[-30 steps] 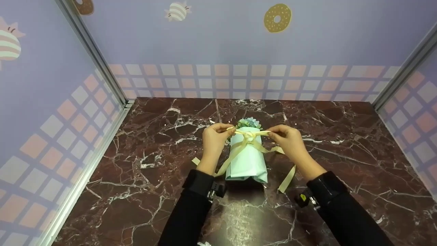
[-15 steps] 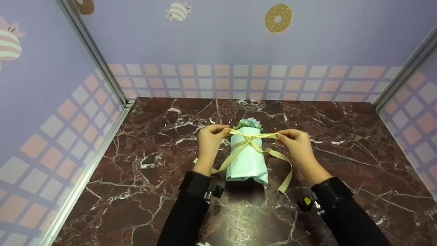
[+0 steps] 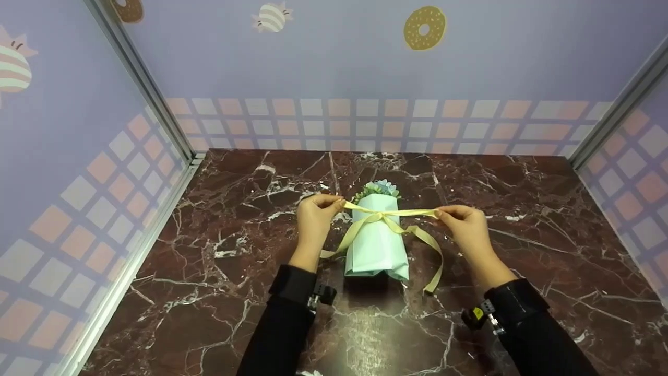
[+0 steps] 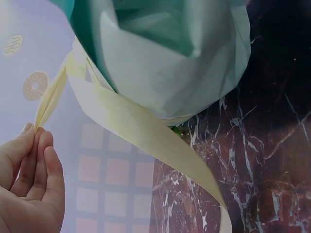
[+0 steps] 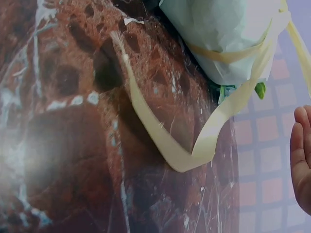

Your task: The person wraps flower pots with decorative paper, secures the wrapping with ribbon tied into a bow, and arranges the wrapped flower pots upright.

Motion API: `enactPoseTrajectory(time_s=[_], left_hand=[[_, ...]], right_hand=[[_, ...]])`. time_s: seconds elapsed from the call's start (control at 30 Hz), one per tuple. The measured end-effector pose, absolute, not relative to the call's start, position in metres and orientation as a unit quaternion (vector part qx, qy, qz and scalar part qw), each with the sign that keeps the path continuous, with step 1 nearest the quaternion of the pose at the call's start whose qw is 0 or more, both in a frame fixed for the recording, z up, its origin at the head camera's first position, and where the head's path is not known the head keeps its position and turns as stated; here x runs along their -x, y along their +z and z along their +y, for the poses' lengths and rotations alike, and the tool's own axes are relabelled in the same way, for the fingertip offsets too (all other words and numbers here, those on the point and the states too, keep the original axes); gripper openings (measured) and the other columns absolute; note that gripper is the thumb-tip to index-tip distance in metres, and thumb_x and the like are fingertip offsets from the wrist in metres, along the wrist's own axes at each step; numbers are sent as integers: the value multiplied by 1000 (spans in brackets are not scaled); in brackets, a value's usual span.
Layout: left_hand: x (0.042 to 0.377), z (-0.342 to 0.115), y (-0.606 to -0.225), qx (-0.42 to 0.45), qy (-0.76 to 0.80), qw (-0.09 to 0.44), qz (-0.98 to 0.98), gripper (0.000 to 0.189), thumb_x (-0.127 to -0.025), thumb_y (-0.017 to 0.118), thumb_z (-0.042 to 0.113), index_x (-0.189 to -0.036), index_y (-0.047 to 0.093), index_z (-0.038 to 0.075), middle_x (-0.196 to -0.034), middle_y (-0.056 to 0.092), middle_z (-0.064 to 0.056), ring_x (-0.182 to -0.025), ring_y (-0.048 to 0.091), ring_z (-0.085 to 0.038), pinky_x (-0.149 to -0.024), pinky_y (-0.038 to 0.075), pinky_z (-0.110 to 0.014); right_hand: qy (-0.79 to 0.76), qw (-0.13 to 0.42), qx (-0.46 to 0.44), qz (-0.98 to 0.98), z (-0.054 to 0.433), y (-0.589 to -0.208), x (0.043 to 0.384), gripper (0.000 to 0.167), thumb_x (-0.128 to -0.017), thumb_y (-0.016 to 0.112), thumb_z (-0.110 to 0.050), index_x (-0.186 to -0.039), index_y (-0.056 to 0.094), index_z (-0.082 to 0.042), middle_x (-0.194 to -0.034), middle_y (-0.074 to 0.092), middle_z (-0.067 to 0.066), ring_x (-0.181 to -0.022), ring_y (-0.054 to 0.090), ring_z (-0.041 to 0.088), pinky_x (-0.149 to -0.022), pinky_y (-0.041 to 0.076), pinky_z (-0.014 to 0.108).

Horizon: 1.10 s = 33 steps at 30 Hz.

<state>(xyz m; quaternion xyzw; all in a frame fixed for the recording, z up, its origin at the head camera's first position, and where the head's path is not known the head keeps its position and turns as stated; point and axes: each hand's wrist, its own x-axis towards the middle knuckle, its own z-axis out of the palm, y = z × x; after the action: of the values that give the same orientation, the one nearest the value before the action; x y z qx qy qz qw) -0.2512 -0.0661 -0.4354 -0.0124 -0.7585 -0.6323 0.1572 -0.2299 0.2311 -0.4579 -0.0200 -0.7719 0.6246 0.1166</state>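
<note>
A bouquet in pale mint wrapping paper (image 3: 378, 245) lies on the table with its blue and green flowers (image 3: 383, 188) at the far end. Around its upper part runs a yellow ribbon (image 3: 409, 212), knotted at the front. My left hand (image 3: 315, 216) pinches one ribbon loop between thumb and fingertips, as the left wrist view shows with the folded loop (image 4: 50, 99). On the other side, my right hand (image 3: 467, 227) pinches the opposite loop, stretched level from the knot. Two loose ribbon tails hang down; the right tail (image 5: 165, 145) bends onto the tabletop.
The dark red marbled table (image 3: 250, 297) surrounds the bouquet. Lilac walls with a checked border (image 3: 365, 122) stand behind and at both sides, joined by metal corner posts (image 3: 151, 89).
Both hands have moved apart, the right one farther, drawing the ribbon loops longer and tighter. The knot has become smaller and flatter. The bouquet stays in place.
</note>
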Motion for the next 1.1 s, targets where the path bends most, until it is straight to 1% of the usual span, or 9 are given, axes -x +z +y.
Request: enactPoseTrajectory(time_s=[0.1, 0.23, 0.33, 0.43, 0.57, 0.7, 0.83, 0.93, 1.1], left_hand=[[252, -67, -438, 15, -624, 166, -764, 9, -82, 77, 6, -87, 76, -2, -80, 73, -8, -69, 68, -16, -64, 57, -25], [252, -68, -442, 12, -629, 170, -758, 8, -82, 77, 5, -86, 76, -3, -80, 73, -10, -68, 68, -16, -63, 57, -25], [251, -69, -444, 7, -642, 163, -749, 7, -83, 76, 2, -85, 75, -4, -81, 72, -12, -69, 69, -19, -66, 58, -29], [250, -69, -446, -8, -657, 154, -738, 7, -83, 75, 1, -86, 75, -5, -79, 72, -13, -71, 70, -25, -69, 59, -37], [248, -68, -447, -24, -672, 145, -726, 8, -83, 75, 1, -86, 74, -6, -78, 71, -13, -73, 70, -31, -71, 59, -41], [248, -68, -449, -27, -684, 145, -715, 8, -83, 75, -1, -84, 73, -8, -77, 70, -14, -70, 69, -28, -71, 59, -41], [247, -68, -451, -35, -693, 149, -704, 6, -83, 74, -4, -82, 72, -10, -75, 70, -15, -63, 68, -20, -65, 59, -34], [246, -69, -453, -45, -693, 150, -703, 5, -83, 73, -5, -82, 72, -10, -73, 69, -14, -62, 68, -24, -62, 59, -31], [245, -71, -455, -53, -682, 149, -714, 6, -84, 73, -3, -82, 73, -9, -71, 69, -12, -69, 68, -38, -65, 59, -41]], right_hand=[[630, 111, 32, -768, 233, -462, 228, 22, -92, 66, -6, -103, 68, 13, -85, 71, 14, -67, 70, 15, -63, 58, 24], [645, 110, 41, -755, 234, -466, 226, 21, -92, 65, -2, -103, 67, 16, -84, 70, 10, -66, 70, 15, -68, 59, 30], [644, 112, 42, -755, 236, -469, 225, 20, -92, 65, 1, -104, 66, 17, -86, 69, 12, -66, 70, 15, -70, 59, 34], [638, 111, 38, -761, 239, -473, 224, 20, -92, 65, 2, -102, 66, 18, -86, 69, 16, -65, 69, 14, -68, 59, 33], [625, 109, 37, -772, 242, -476, 222, 18, -91, 65, 2, -99, 66, 18, -82, 69, 16, -62, 68, 10, -64, 59, 31], [614, 93, 37, -783, 246, -477, 222, 17, -92, 63, 4, -99, 66, 19, -76, 69, 14, -59, 67, 10, -62, 59, 32], [598, 75, 40, -797, 247, -477, 223, 15, -91, 62, 6, -97, 66, 19, -70, 68, 11, -56, 66, 11, -54, 57, 27], [587, 68, 46, -806, 247, -476, 224, 14, -90, 62, 5, -94, 66, 18, -67, 67, 10, -53, 64, 11, -48, 54, 25], [583, 58, 51, -809, 247, -477, 225, 12, -90, 61, 6, -91, 66, 18, -65, 66, 9, -51, 61, 10, -46, 53, 25]])
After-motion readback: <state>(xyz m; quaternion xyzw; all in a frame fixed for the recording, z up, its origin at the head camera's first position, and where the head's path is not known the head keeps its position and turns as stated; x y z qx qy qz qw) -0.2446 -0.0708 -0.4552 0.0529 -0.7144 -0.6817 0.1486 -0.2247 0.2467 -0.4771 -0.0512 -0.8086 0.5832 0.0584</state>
